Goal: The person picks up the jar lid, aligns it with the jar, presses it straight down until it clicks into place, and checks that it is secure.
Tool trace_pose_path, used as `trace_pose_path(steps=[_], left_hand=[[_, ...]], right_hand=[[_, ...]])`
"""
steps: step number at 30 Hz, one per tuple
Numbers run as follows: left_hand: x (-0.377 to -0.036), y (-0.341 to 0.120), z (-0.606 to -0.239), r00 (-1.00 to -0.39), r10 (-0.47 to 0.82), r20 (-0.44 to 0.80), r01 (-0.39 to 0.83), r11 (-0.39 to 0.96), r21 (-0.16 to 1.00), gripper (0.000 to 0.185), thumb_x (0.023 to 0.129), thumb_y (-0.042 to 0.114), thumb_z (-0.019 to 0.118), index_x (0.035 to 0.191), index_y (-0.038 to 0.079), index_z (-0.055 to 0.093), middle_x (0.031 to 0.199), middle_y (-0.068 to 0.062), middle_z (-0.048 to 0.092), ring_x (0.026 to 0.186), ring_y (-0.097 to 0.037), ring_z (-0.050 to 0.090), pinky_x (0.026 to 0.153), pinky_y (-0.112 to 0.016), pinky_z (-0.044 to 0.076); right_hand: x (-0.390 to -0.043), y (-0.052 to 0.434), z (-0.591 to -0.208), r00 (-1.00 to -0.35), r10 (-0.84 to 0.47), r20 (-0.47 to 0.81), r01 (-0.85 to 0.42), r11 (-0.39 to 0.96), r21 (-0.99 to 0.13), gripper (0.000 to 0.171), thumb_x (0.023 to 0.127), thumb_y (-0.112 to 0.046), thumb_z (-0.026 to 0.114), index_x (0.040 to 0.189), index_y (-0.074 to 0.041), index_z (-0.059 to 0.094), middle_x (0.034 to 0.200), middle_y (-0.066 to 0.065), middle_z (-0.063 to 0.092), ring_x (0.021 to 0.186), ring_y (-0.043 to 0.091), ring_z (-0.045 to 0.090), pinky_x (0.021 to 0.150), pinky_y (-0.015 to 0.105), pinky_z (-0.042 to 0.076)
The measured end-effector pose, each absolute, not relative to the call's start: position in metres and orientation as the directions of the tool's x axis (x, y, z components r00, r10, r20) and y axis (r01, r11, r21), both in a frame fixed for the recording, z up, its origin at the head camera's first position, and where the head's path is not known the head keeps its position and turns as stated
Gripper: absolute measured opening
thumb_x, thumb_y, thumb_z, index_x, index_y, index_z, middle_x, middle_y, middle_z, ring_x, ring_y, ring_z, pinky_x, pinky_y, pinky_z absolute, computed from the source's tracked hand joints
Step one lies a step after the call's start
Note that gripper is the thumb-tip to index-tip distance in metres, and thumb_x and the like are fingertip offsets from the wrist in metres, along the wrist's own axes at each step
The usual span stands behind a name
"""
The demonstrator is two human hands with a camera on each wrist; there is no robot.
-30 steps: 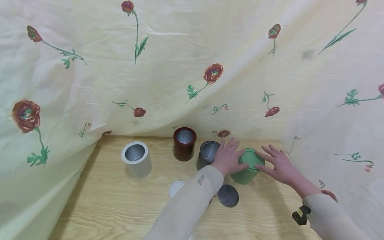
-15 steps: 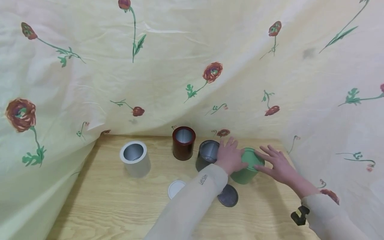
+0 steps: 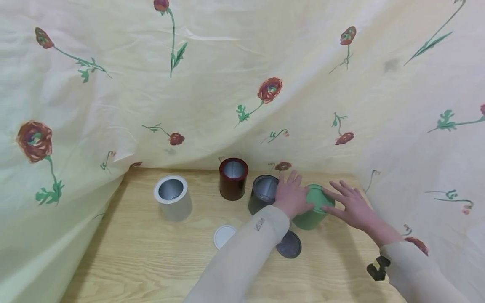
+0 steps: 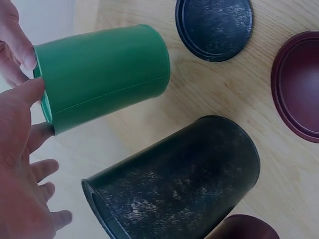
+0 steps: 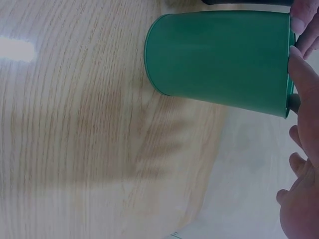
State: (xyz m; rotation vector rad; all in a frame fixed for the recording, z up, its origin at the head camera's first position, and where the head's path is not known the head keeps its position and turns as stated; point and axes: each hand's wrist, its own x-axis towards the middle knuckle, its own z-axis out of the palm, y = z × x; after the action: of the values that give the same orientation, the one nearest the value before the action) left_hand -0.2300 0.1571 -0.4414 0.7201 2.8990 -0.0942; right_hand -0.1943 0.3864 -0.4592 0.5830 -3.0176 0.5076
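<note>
A: Where was the green tin (image 3: 313,208) located?

B: It stood upright on the wooden surface (image 3: 132,256), near the back right, with its green lid (image 3: 320,198) seated on top. The dark grey tin (image 3: 263,194) stood just beside it on its left.

A: State the condition of the left hand (image 3: 292,198).

B: The left hand lay over the left part of the lid, fingers extended and only slightly bent, the thumb along the lid's near edge. The grip was apart: flat contact, nothing clamped.

A: And the right hand (image 3: 350,205)?

B: It rested against the right side of the lid with fingers spread and straight. In the right wrist view, a fingertip (image 5: 299,22) touched the rim of the lid end. This grip was likewise apart, pressing rather than clamping.

A: List the other items on the surface.

B: A dark red tin (image 3: 233,179) stood open behind the dark grey tin. A silver tin (image 3: 172,198) stood open, well apart to the left. A white lid (image 3: 224,236) and a dark grey lid (image 3: 289,244) lay flat near the left forearm. The left wrist view also showed a dark red lid (image 4: 299,92) lying flat beside the dark grey lid.

A: Surroundings?

B: A yellow cloth with printed flowers (image 3: 242,84) enclosed the surface at the back and both sides.
</note>
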Motion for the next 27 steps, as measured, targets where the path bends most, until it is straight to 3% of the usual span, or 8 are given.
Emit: trace_pose_path(steps=[4, 10, 20, 27], left_hand=[[-0.231, 0.155, -0.443, -0.855, 0.497, -0.148, 0.507, 0.861, -0.039, 0.068, 0.101, 0.079, 0.042, 0.162, 0.051, 0.039, 0.178, 0.012, 0.021, 0.166, -0.015, 0.003, 0.134, -0.048, 0.012], [-0.233, 0.14, -0.433, -0.827, 0.56, -0.047, 0.561, 0.827, -0.027, 0.069, 0.102, 0.077, 0.046, 0.163, 0.046, 0.042, 0.176, 0.009, 0.027, 0.166, -0.019, 0.012, 0.134, -0.048, 0.015], [-0.234, 0.084, -0.404, -0.765, 0.643, 0.019, 0.644, 0.765, 0.007, 0.067, 0.103, 0.071, 0.051, 0.162, 0.039, 0.048, 0.176, 0.004, 0.03, 0.165, -0.02, 0.015, 0.134, -0.05, 0.017], [-0.23, 0.047, -0.385, -0.768, 0.64, 0.021, 0.641, 0.767, 0.039, 0.065, 0.104, 0.066, 0.055, 0.162, 0.036, 0.049, 0.176, 0.003, 0.03, 0.166, -0.022, 0.014, 0.134, -0.051, 0.015]], right_hand=[[-0.193, 0.386, -0.459, -0.927, -0.36, 0.105, -0.375, 0.879, -0.293, 0.069, 0.095, -0.038, 0.081, 0.151, -0.004, 0.06, 0.16, 0.035, 0.042, 0.15, 0.063, 0.027, 0.115, 0.086, 0.017], [-0.195, 0.379, -0.447, -0.902, -0.387, 0.19, -0.427, 0.86, -0.278, 0.072, 0.095, -0.035, 0.081, 0.154, -0.003, 0.055, 0.158, 0.035, 0.045, 0.151, 0.06, 0.03, 0.119, 0.083, 0.014], [-0.194, 0.34, -0.427, -0.859, -0.462, 0.222, -0.509, 0.821, -0.26, 0.073, 0.094, -0.031, 0.083, 0.154, -0.002, 0.055, 0.162, 0.03, 0.045, 0.155, 0.054, 0.028, 0.125, 0.077, 0.01], [-0.192, 0.316, -0.419, -0.851, -0.474, 0.229, -0.524, 0.804, -0.283, 0.077, 0.094, -0.035, 0.083, 0.157, -0.004, 0.052, 0.165, 0.027, 0.042, 0.158, 0.051, 0.025, 0.128, 0.072, 0.006]])
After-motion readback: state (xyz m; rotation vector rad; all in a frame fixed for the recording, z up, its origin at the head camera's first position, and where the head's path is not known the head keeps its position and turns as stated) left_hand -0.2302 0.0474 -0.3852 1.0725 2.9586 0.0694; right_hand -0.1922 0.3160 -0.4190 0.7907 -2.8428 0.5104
